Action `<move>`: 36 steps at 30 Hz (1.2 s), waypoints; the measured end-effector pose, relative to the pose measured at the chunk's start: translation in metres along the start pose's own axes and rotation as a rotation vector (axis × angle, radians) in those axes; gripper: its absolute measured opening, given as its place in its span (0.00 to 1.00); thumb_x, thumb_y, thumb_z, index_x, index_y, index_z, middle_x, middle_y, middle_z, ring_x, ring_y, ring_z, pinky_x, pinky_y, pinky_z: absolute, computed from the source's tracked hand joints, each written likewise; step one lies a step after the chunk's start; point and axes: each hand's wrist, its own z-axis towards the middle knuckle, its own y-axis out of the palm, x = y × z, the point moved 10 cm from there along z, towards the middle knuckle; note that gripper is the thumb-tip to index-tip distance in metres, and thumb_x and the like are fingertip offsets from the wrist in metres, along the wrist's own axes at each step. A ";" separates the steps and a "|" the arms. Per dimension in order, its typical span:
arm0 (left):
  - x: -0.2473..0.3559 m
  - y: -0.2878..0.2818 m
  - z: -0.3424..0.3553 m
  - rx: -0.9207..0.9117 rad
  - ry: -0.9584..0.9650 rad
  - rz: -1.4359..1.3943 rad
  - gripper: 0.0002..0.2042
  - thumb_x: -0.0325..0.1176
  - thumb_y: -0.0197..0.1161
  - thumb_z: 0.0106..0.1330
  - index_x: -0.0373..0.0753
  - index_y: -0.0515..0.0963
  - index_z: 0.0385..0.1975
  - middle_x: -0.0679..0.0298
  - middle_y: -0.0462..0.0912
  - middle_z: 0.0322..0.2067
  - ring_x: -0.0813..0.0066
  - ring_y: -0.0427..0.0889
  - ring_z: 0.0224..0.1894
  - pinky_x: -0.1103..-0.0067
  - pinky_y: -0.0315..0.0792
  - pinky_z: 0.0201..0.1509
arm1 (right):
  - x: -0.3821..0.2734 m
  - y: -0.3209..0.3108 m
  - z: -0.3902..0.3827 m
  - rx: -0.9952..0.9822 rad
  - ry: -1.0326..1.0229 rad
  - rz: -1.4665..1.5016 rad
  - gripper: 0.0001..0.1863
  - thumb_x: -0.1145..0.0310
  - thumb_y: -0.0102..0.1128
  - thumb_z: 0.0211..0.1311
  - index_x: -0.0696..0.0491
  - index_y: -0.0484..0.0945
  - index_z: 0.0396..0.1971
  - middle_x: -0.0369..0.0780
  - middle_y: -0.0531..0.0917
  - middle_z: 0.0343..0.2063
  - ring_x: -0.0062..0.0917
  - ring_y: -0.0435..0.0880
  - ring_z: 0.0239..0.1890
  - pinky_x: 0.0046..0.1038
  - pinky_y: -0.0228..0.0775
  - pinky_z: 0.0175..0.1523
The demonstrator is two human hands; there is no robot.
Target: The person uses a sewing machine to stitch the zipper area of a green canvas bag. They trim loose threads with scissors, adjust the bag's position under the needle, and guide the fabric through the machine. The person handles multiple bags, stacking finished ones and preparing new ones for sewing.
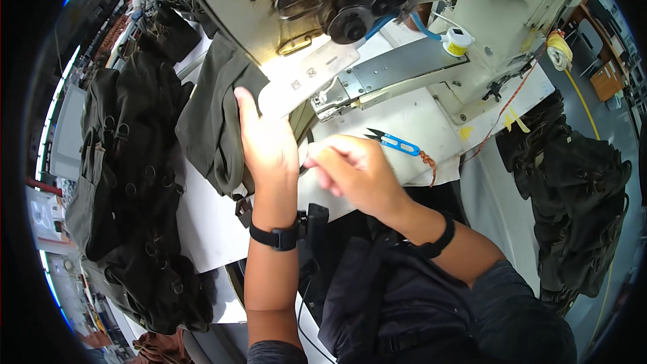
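A dark olive fabric bag (pixel 219 121) lies on the white sewing table, left of the sewing machine's narrow arm (pixel 397 71). My left hand (pixel 269 141) rests along the bag's right side, its thumb stretched out. A pale guard plate (pixel 306 81) under the machine head hides its fingertips. Close to the left wrist, my right hand (pixel 354 172) is closed, its fingers curled inward at the bag's near edge. What it pinches, if anything, cannot be made out. Blue thread snips (pixel 397 143) with an orange braided cord lie just beyond the right hand.
The machine head (pixel 357 0) overhangs the work. Dark bags with metal rings (pixel 141 175) are heaped along the left side. More dark bags (pixel 579 195) hang at the right. A small white bottle (pixel 457 42) stands on the machine, and a red cord (pixel 502 118) runs down beside it.
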 end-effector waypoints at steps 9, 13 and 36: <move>-0.017 0.002 -0.003 -0.097 -0.013 -0.108 0.28 0.48 0.49 0.83 0.26 0.66 0.66 0.51 0.72 0.68 0.59 0.68 0.72 0.62 0.57 0.80 | -0.080 -0.060 -0.041 0.379 -0.736 -0.707 0.05 0.74 0.66 0.66 0.55 0.84 0.40 0.39 0.83 0.32 0.26 0.81 0.32 0.25 0.69 0.35; -0.024 0.012 -0.009 -0.120 -0.004 -0.049 0.27 0.50 0.47 0.84 0.30 0.66 0.68 0.54 0.71 0.68 0.60 0.69 0.72 0.63 0.57 0.80 | -0.104 -0.040 -0.040 0.444 -1.001 -1.153 0.12 0.71 0.70 0.59 0.52 0.86 0.44 0.37 0.82 0.45 0.35 0.77 0.54 0.37 0.63 0.61; -0.041 0.000 -0.018 -0.126 -0.150 -0.025 0.18 0.43 0.52 0.82 0.39 0.75 0.61 0.62 0.82 0.59 0.72 0.79 0.60 0.71 0.72 0.65 | -0.093 -0.025 0.062 0.143 -0.719 -1.658 0.19 0.59 0.55 0.71 0.56 0.87 0.28 0.44 0.89 0.30 0.43 0.87 0.40 0.69 0.56 0.69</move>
